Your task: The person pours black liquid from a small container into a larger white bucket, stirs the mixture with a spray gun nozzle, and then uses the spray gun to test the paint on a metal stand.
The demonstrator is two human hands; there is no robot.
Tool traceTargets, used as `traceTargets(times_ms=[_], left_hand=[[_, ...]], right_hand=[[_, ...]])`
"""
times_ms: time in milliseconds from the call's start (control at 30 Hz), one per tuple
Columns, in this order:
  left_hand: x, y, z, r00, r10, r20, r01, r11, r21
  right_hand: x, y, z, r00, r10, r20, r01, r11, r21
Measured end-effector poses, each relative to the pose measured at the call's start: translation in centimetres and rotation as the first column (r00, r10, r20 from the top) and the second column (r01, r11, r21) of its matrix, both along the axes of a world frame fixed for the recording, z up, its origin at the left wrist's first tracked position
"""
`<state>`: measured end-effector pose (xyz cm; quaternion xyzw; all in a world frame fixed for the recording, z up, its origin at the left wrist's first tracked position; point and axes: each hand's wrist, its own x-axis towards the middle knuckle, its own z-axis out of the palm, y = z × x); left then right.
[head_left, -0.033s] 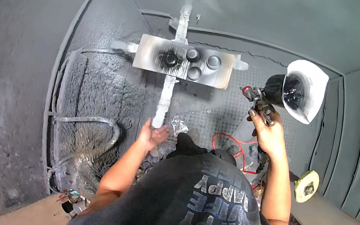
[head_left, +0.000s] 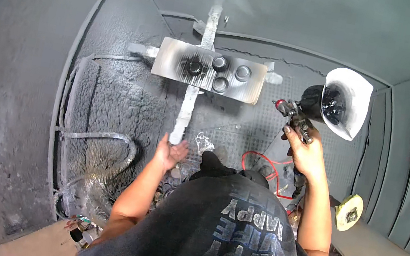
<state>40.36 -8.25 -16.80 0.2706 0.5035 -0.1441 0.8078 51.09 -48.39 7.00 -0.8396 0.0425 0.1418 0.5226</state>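
Observation:
My left hand [head_left: 169, 154] is open, palm up, with its fingers at the near end of a whitish, paint-crusted cross-shaped stand [head_left: 184, 113]. Whether they press on it is hard to tell. On the stand lies a piece of cardboard [head_left: 248, 93] bearing several small round knob-like parts. One black part [head_left: 194, 67] sits at the left amid dark overspray; three grey-topped ones, among them a cap-like part [head_left: 242, 72], stand to its right. My right hand [head_left: 310, 156] grips a spray gun [head_left: 295, 116] off to the right. Its black cup [head_left: 310, 101] carries a white paper collar [head_left: 356, 102], with dark wet paint inside.
Grey-coated booth walls [head_left: 301, 19] surround the stand. A red hose [head_left: 246, 160] loops on the floor beside my feet, near crumpled foil [head_left: 204, 143]. A bent pipe [head_left: 99, 136] runs along the left. At right are a yellow round pad [head_left: 349, 212] and a board [head_left: 386, 250].
The stand and cardboard have turned slightly clockwise, the cardboard's right end coming nearer. My left hand has shifted a little left with the near arm. The spray gun has barely moved.

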Motion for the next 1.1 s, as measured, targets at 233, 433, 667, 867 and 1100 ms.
traceTargets(times_ms=[233, 433, 667, 867, 1100], left_hand=[[1.4, 8.3, 0.0, 0.939, 0.324, 0.115, -0.339, 0.928, 0.157], [-2.1, 5.9, -3.2, 0.987, -0.132, 0.088, 0.104, 0.958, 0.268], [-10.4, -4.3, -7.9, 0.504, -0.844, -0.181, 0.858, 0.467, 0.214], [-9.2, -3.6, -7.4, 0.212, -0.976, 0.05, 0.964, 0.217, 0.156], [-7.7, -3.3, -10.6, -0.057, -0.998, 0.032, 0.909, -0.038, 0.415]], right_hand=[[-1.3, 0.6, 0.7, 0.966, 0.163, -0.203, -0.142, 0.983, 0.116], [-0.8, 1.7, 0.8, 0.981, 0.181, -0.067, -0.184, 0.982, -0.039], [-0.2, 2.4, 0.6, 0.981, 0.189, -0.05, -0.189, 0.982, 0.003], [0.9, 4.1, 0.9, 0.941, 0.264, -0.212, -0.211, 0.947, 0.242], [2.9, 5.7, -0.4, 0.953, 0.301, -0.04, -0.298, 0.953, 0.061]])
